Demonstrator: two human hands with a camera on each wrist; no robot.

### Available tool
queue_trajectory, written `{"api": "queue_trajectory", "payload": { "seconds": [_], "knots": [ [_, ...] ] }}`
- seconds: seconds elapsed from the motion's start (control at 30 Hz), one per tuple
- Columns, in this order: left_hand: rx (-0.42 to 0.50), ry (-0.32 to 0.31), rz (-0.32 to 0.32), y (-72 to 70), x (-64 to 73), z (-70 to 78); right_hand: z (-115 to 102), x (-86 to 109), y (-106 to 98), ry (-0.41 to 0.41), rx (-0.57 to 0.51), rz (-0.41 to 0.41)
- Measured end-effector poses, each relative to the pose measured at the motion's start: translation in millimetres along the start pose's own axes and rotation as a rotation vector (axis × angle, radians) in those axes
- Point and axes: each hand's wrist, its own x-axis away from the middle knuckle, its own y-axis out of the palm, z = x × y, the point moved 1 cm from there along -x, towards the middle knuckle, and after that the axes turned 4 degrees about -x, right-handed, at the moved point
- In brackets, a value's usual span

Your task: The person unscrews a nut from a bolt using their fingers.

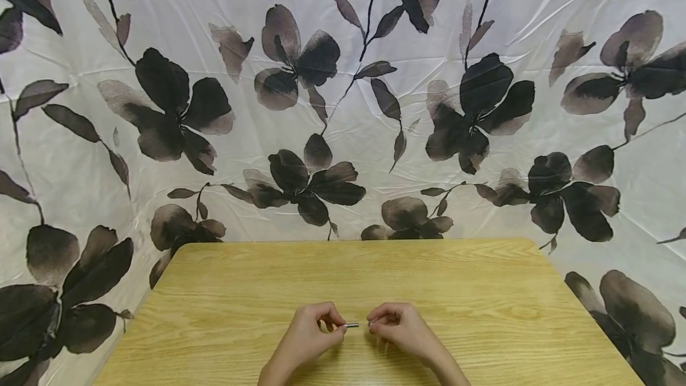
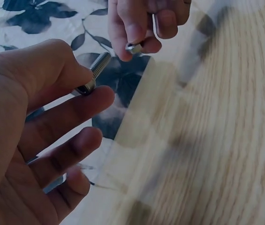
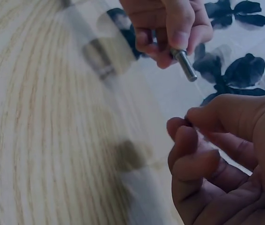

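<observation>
Between thumb and index finger, my left hand (image 1: 312, 333) pinches a silver bolt (image 1: 351, 325) by its head. The threaded shank (image 2: 101, 64) juts out toward the other hand. My right hand (image 1: 402, 329) faces it a short gap away and pinches a small metal nut (image 2: 134, 48) between thumb and fingertips. Bolt and nut are apart. In the right wrist view the bolt (image 3: 187, 66) points down toward the right hand (image 3: 226, 154), whose fingers hide the nut there.
Both hands are above a light wood-grain table (image 1: 354, 273) with rounded far corners. Behind it and at its sides hangs a white cloth (image 1: 386, 153) printed with dark flowers.
</observation>
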Motion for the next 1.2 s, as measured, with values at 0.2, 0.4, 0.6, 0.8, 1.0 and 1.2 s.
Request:
{"api": "queue_trajectory", "payload": {
  "seconds": [0.2, 0.4, 0.6, 0.8, 1.0, 1.2],
  "knots": [
    [-0.008, -0.004, -0.016, 4.2, 0.2, -4.2, 4, -1.6, 5, 0.014, 0.052, -0.025],
    [0.017, -0.045, -0.07, 10.8, 2.1, -10.1, 7, -2.4, 9, 0.033, 0.093, -0.042],
    [-0.013, -0.046, -0.101, 16.3, 1.7, -16.2, 8, -2.1, 13, 0.008, 0.15, -0.044],
    [-0.078, -0.055, -0.117, 17.0, 0.4, -14.5, 7, -0.4, 16, -0.008, 0.195, -0.034],
    [-0.122, -0.04, -0.122, 18.1, -1.1, -11.2, 6, 0.5, 16, -0.014, 0.211, -0.016],
    [-0.138, -0.048, -0.139, 18.4, 2.2, -11.4, 9, 1.4, 18, 0.012, 0.185, -0.021]
  ]
}}
